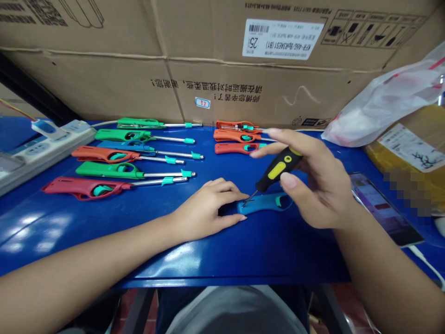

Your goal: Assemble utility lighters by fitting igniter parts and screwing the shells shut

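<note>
A blue lighter handle (264, 203) lies on the blue table (222, 260) in front of me. My left hand (205, 208) rests on the table with its fingers curled round the handle's left end, pinning it down. My right hand (313, 181) grips a black-and-yellow screwdriver (278, 170). Its thin tip points down-left and touches the handle near my left fingertips.
Several long-nosed lighters (132, 155) in green, orange, red and blue lie in a row at the left. Three orange ones (236, 137) lie behind the hands. A cardboard box (222, 60) walls off the back. A power strip (41, 144) is far left, a phone (382, 208) and plastic bag (382, 102) right.
</note>
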`<state>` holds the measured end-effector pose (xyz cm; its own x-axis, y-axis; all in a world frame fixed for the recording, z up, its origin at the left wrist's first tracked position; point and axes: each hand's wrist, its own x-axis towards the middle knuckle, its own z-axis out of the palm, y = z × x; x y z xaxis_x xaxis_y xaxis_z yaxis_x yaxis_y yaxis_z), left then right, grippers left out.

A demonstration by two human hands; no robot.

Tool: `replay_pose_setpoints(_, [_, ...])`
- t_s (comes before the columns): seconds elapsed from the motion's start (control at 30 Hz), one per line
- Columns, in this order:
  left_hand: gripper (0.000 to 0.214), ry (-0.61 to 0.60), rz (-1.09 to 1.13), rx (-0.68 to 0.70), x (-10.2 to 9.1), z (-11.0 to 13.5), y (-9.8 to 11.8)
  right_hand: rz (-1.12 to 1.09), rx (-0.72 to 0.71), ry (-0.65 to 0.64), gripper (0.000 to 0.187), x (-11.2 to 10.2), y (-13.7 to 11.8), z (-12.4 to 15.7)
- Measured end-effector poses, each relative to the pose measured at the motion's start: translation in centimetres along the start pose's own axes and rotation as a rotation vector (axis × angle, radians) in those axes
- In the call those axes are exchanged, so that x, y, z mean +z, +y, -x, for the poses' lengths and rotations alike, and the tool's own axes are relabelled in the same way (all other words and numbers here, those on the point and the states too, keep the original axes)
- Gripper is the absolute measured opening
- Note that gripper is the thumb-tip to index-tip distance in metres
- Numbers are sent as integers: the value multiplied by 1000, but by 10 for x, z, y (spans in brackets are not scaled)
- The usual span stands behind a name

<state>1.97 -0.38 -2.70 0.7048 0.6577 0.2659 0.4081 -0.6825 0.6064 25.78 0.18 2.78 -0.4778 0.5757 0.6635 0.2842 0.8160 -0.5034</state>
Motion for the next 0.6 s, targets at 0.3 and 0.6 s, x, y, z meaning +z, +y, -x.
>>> replay_pose_setpoints(0.3, [35,1,3,4,1,0,0,65,21,83,50,1,2,-1])
replay_pose_setpoints(0.6, [35,16,-5,20,1,0,-1,92,-12,166,43,6,0,0])
